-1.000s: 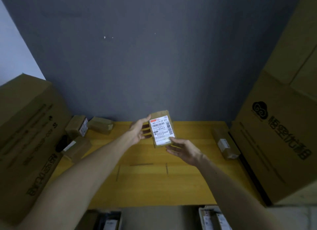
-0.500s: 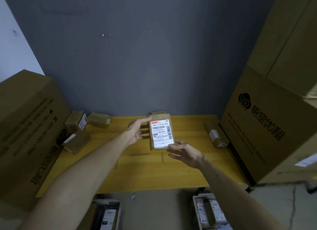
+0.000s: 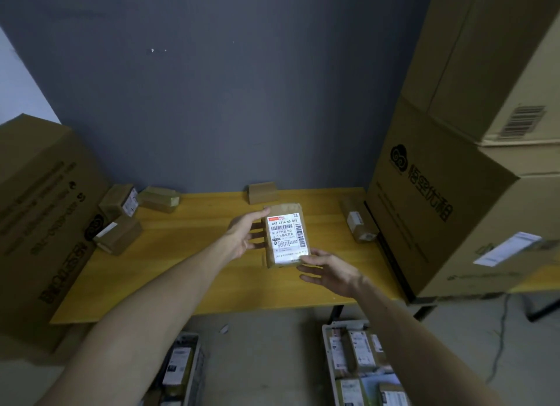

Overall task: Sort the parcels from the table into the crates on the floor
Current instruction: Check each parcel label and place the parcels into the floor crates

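Now the left hand (image 3: 245, 235) grips the parcel (image 3: 286, 239) by its left edge above the table (image 3: 181, 254); the right hand (image 3: 331, 272) props its lower corner with nearly straight fingers. Hold the label (image 3: 288, 223) facing up and read it before choosing a crate (image 3: 326, 345).

The fingers (image 3: 257, 233) of the left hand (image 3: 241, 239) disappear at their tips behind the parcel (image 3: 288, 239), whose small label print is too fine to read. Below the fingers, a left crate (image 3: 196, 372) and a right crate (image 3: 328, 357) on the floor are cut off by the bottom edge, their contents blurred. The carton (image 3: 36, 223) left of the fingers hides the end of the worktop (image 3: 169, 229).
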